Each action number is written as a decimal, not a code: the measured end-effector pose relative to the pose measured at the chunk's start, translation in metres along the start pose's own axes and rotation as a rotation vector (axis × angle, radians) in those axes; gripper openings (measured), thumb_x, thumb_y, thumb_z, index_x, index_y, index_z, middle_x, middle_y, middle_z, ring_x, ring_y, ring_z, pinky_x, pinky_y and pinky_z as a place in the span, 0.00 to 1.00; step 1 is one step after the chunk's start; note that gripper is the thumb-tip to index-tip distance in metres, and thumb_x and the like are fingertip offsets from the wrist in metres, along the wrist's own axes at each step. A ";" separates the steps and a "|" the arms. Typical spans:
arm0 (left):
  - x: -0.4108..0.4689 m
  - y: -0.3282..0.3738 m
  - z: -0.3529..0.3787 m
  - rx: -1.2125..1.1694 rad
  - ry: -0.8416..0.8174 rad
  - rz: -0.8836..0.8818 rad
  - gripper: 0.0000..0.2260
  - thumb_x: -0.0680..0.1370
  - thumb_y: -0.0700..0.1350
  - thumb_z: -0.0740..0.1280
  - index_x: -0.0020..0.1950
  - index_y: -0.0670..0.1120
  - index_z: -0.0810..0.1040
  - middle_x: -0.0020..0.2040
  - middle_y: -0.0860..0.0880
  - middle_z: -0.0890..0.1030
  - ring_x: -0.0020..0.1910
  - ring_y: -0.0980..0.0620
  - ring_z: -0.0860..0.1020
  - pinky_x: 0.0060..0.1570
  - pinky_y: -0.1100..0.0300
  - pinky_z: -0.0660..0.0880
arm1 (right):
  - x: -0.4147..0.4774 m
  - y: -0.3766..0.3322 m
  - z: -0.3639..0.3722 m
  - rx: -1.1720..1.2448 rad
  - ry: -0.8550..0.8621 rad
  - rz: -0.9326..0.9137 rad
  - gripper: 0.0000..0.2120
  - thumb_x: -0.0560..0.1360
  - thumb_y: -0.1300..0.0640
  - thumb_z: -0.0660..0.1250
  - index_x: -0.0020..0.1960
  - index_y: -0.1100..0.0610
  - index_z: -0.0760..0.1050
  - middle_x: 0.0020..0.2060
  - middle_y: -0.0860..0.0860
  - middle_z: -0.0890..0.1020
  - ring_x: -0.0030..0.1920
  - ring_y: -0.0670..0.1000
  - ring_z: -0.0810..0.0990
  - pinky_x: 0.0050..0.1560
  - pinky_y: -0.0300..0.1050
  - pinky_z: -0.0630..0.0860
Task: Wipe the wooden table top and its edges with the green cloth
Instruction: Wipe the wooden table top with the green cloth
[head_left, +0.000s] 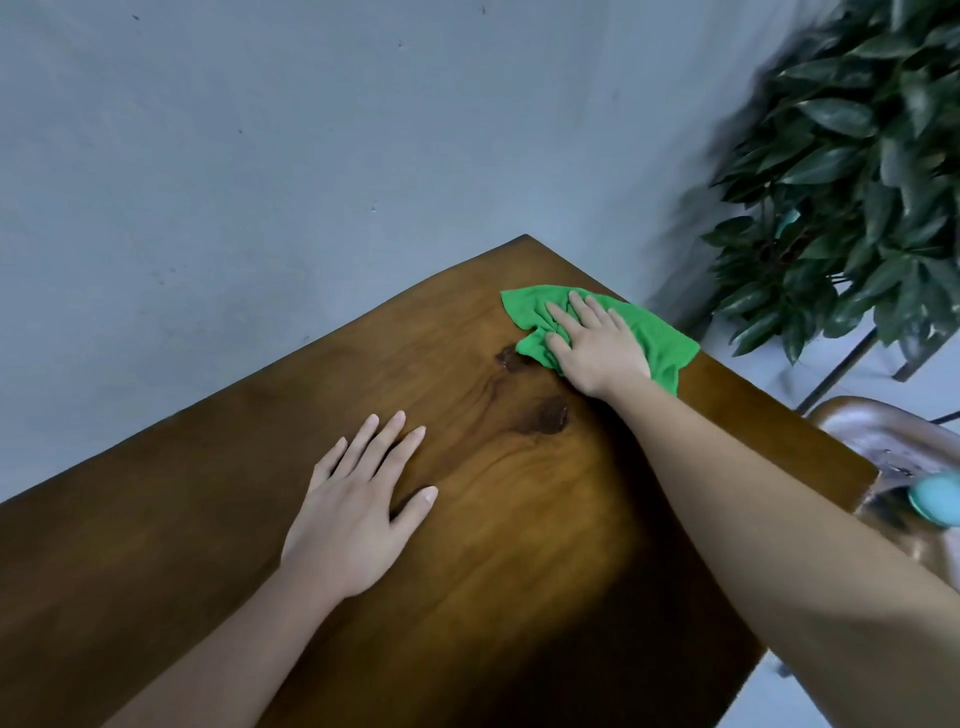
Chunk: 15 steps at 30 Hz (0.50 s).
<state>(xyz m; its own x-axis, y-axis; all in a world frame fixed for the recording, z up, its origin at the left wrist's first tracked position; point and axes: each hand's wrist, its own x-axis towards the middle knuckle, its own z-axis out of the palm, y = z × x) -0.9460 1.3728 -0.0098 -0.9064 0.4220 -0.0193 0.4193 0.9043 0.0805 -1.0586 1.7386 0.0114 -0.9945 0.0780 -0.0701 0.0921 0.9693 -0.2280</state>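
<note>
**Operator:** Where is the cloth?

**Inspector:** The green cloth (667, 345) lies bunched on the wooden desk (208, 519) near its far corner. Its right-hand part reaches the desk's right edge. Your right hand (597, 345) lies on top of it, fingers fairly straight and slightly spread. They press down on the fabric and do not close round it.

**Operator:** And the other hand?

**Inspector:** Your left hand (353, 525) rests palm down on the wood nearer to you, fingers straight and fanned wide, holding nothing. It is well apart from the cloth. Two dark knots (545, 415) in the grain lie between the hands, and the farther one touches the cloth's near-left corner.

**Operator:** Room to move?

**Inspector:** Open desk surface runs left of both hands to the left edge. Beyond that edge is a plain grey surface (260, 156); I cannot tell whether it is wall or floor. Past the right edge a leafy plant (857, 171) stands close to the far corner. A brown chair seat (883, 431) sits just beside that edge, near your right forearm. A round teal object (935, 501) shows by the seat, too blurred to identify.
</note>
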 end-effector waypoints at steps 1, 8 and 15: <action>0.000 0.000 0.000 -0.002 0.000 0.000 0.37 0.83 0.77 0.35 0.90 0.64 0.44 0.91 0.60 0.44 0.90 0.56 0.40 0.89 0.46 0.47 | -0.013 -0.002 0.002 0.000 0.004 0.001 0.31 0.88 0.35 0.42 0.90 0.40 0.49 0.90 0.49 0.48 0.90 0.52 0.45 0.88 0.53 0.42; 0.001 0.002 -0.003 -0.006 0.002 0.009 0.40 0.82 0.78 0.34 0.91 0.63 0.47 0.92 0.57 0.48 0.91 0.52 0.45 0.89 0.42 0.52 | -0.092 -0.011 0.012 0.014 0.010 -0.040 0.31 0.87 0.34 0.41 0.89 0.37 0.47 0.90 0.47 0.47 0.89 0.50 0.43 0.88 0.53 0.41; 0.015 0.013 0.000 0.017 -0.005 0.007 0.40 0.81 0.78 0.32 0.91 0.63 0.43 0.92 0.56 0.45 0.91 0.51 0.43 0.88 0.44 0.47 | -0.108 0.014 0.014 0.029 0.022 -0.142 0.31 0.87 0.33 0.40 0.89 0.36 0.51 0.90 0.44 0.49 0.89 0.47 0.44 0.88 0.50 0.39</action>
<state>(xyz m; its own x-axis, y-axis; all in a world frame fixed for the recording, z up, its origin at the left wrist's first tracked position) -0.9540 1.3903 -0.0087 -0.9030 0.4289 -0.0237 0.4268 0.9021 0.0635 -0.9491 1.7405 0.0019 -0.9984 -0.0543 -0.0140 -0.0487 0.9638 -0.2621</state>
